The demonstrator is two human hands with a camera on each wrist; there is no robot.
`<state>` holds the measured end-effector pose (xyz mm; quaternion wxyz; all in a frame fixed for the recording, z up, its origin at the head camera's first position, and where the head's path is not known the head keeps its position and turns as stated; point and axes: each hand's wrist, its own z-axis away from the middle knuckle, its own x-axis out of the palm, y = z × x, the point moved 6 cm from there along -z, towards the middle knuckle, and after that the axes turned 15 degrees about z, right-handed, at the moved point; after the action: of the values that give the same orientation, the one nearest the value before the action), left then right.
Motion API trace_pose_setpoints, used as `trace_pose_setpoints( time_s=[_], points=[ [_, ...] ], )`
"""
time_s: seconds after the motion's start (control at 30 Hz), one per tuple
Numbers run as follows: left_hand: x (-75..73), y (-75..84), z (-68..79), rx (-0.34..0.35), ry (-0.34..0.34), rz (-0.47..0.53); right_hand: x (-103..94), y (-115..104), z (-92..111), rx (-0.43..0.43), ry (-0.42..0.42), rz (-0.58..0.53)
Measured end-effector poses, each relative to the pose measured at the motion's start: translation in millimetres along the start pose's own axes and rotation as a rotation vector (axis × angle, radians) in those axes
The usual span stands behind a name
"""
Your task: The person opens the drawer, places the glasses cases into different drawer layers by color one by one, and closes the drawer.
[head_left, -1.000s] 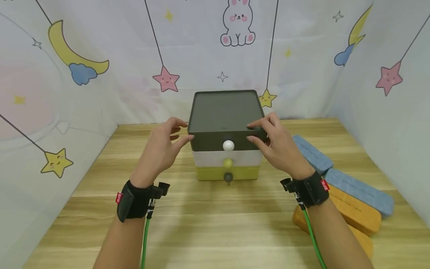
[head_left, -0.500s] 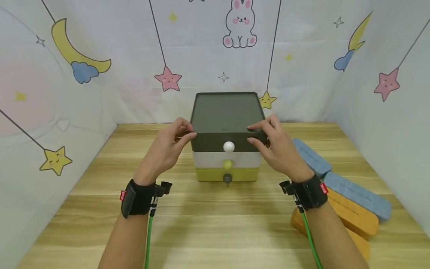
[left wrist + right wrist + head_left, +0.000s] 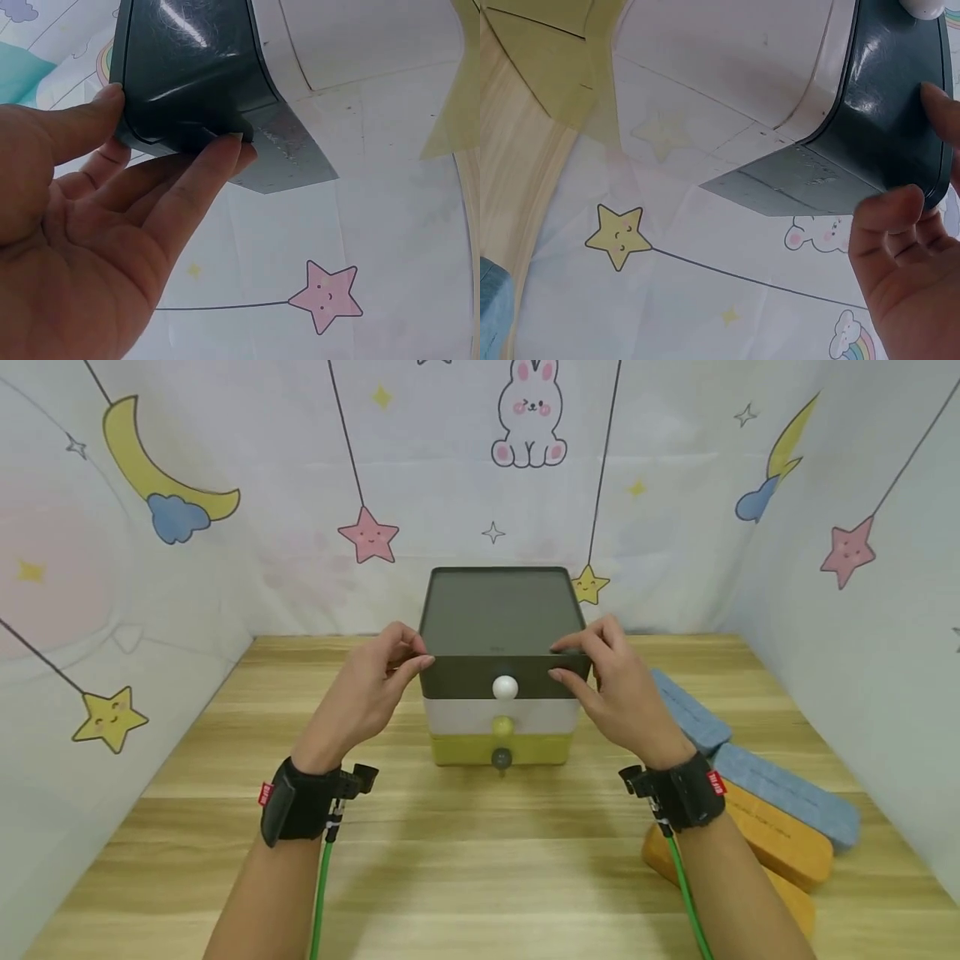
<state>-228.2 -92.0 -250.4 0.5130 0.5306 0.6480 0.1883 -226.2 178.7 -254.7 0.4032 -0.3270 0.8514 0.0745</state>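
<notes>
A three-tier desktop drawer box stands in the middle of the head view. Its dark grey top tier (image 3: 465,677) has a white knob (image 3: 505,687), the white tier (image 3: 457,716) a yellow-green knob, and the yellow-green bottom tier (image 3: 457,749) a dark one. My left hand (image 3: 363,689) grips the top tier's left front corner, thumb at the front edge and fingers along the side (image 3: 187,195). At the right corner my right hand (image 3: 626,693) holds the same tier, thumb on its front face, index finger over the top, other fingers at the side (image 3: 889,214).
On the right of the wooden table (image 3: 450,860) lie blue blocks (image 3: 787,793) and orange blocks (image 3: 780,835), partly behind my right forearm. A white printed cloth (image 3: 300,577) rises behind the drawer box and along both sides.
My left thumb and fingers have drawn in and settled on the top tier's left corner. My right hand keeps its hold. The stack stays in place; the head view has shifted slightly.
</notes>
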Motion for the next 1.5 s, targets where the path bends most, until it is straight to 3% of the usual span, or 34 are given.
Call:
trace_pose_setpoints(
  time_s=[0.37,0.5,0.67,0.8,0.97,1.5],
  points=[
    [-1.8,0.4,-0.2,0.006,-0.009,-0.012,2.1,-13.8,12.5,0.055,0.158,0.094],
    [-0.9,0.5,-0.2,0.009,-0.005,-0.007,1.9,-25.0,16.4,0.071,0.178,0.12],
    [0.8,0.0,-0.7,-0.002,-0.003,-0.007,7.8,-41.3,25.0,0.027,0.12,0.183],
    [2.2,-0.7,-0.8,-0.011,-0.007,-0.003,22.3,-53.0,36.3,-0.05,0.007,0.236],
    [1.5,-0.7,-0.2,-0.02,-0.007,-0.001,44.9,-58.8,48.7,-0.093,-0.122,0.225],
    [2.5,-1.2,-0.2,-0.033,0.009,-0.014,71.1,-56.7,39.5,-0.018,-0.141,-0.018]
  ],
)
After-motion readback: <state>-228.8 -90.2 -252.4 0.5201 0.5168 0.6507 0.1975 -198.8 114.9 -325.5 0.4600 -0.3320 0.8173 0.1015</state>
